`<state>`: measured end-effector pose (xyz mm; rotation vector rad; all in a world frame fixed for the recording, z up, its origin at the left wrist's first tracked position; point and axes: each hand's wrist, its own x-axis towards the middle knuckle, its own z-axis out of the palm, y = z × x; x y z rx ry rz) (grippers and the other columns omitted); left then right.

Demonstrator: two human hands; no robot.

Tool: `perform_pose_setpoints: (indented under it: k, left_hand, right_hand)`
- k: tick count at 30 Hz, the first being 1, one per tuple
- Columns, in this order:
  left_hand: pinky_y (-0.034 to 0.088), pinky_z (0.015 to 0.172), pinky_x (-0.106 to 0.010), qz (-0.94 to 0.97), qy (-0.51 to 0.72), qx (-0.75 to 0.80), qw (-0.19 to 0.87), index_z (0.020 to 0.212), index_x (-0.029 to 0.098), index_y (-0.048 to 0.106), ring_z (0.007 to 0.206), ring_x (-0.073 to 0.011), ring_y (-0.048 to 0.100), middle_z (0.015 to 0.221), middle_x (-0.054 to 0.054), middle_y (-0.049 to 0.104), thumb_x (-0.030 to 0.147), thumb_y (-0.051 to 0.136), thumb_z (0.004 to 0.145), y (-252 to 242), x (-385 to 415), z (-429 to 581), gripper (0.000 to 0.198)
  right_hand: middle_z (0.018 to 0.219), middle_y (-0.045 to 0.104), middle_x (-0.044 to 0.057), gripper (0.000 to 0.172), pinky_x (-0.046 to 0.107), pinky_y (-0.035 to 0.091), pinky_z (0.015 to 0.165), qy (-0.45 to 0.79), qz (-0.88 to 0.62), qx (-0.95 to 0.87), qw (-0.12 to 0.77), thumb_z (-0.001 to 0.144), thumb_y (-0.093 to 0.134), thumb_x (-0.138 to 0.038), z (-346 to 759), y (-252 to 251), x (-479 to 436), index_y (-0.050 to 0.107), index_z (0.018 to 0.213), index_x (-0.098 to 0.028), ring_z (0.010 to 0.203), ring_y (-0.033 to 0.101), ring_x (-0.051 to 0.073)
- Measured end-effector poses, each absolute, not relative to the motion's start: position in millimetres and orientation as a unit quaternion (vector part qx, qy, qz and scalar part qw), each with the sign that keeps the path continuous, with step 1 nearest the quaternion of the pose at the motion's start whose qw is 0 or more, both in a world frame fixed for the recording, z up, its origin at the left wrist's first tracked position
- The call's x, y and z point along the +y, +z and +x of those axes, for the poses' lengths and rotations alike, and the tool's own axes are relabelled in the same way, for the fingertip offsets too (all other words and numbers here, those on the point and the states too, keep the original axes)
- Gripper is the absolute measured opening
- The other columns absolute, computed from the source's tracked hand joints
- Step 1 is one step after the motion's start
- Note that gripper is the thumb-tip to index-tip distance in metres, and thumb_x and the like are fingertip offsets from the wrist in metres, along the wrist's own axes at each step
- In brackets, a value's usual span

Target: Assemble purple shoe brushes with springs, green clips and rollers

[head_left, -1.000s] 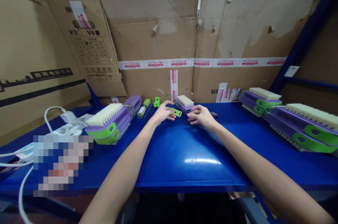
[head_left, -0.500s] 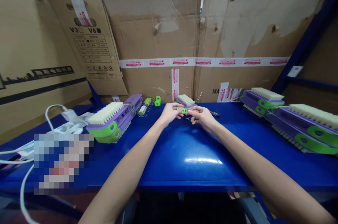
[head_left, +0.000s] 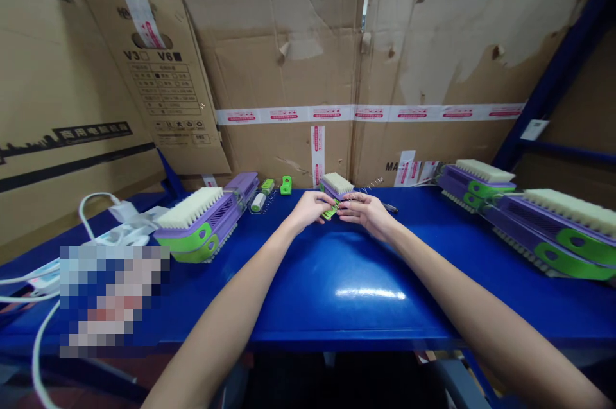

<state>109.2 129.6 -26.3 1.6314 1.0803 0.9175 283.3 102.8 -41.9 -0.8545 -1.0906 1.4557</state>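
Note:
My left hand (head_left: 310, 208) pinches a small green plastic part (head_left: 330, 210) between thumb and fingers, above the blue tabletop. My right hand (head_left: 368, 215) is close on the other side, fingers drawn together at the part's right edge. What lies between its fingertips is too small to make out. Behind the hands is a purple brush (head_left: 338, 183) with cream bristles, partly hidden. A thin wire coil (head_left: 374, 183) shows just above my right hand. Right of that hand lies a dark pen-like tool (head_left: 391, 208).
At left are a purple-green brush (head_left: 190, 219), a white power strip with cables (head_left: 113, 229), small green blocks (head_left: 267, 187) and a green bracket (head_left: 286, 185). More brushes (head_left: 553, 223) stand at right on the blue table (head_left: 298, 306). Cardboard (head_left: 289, 62) walls the back.
The green part has tilted, its near end now pointing down in my left hand. My right fingers have shifted from gripping its end to its edge. The coil appears farther right.

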Motion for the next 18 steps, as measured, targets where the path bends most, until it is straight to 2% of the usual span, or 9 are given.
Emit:
perform_pose_setpoints:
  k: [5,12,18]
  left_hand:
    - [0.052,0.050,-0.022,0.675,0.365,0.420,0.485,0.089,0.009,0.068,0.058,-0.0122,0.063,0.070,-0.005,0.068,0.011,0.064,0.074,-30.0,132.6,110.5,0.016]
    - [0.047,0.045,-0.018,0.722,0.369,0.420,0.409,0.084,0.008,0.070,0.048,-0.0081,0.056,0.066,-0.005,0.067,0.021,0.066,0.077,-27.2,127.5,112.4,0.015]
    - [0.048,0.044,-0.020,0.720,0.353,0.434,0.410,0.076,0.007,0.070,0.045,-0.0087,0.055,0.060,-0.004,0.065,0.021,0.067,0.076,-24.5,124.9,112.7,0.014]
  right_hand:
    - [0.081,0.071,0.006,0.023,0.033,0.057,0.075,0.633,-0.360,-0.428,0.535,0.070,0.069,-0.010,285.0,-40.1,102.8,0.059,0.089,-0.017,0.072,0.070,0.018]
    - [0.081,0.071,0.006,0.016,0.034,0.055,0.075,0.662,-0.351,-0.420,0.512,0.073,0.068,-0.014,285.9,-41.8,104.3,0.057,0.083,-0.018,0.073,0.069,0.017]
    - [0.077,0.069,0.001,0.029,0.032,0.055,0.067,0.651,-0.348,-0.446,0.505,0.063,0.079,-0.020,283.5,-42.0,100.8,0.054,0.075,-0.019,0.067,0.066,0.015]
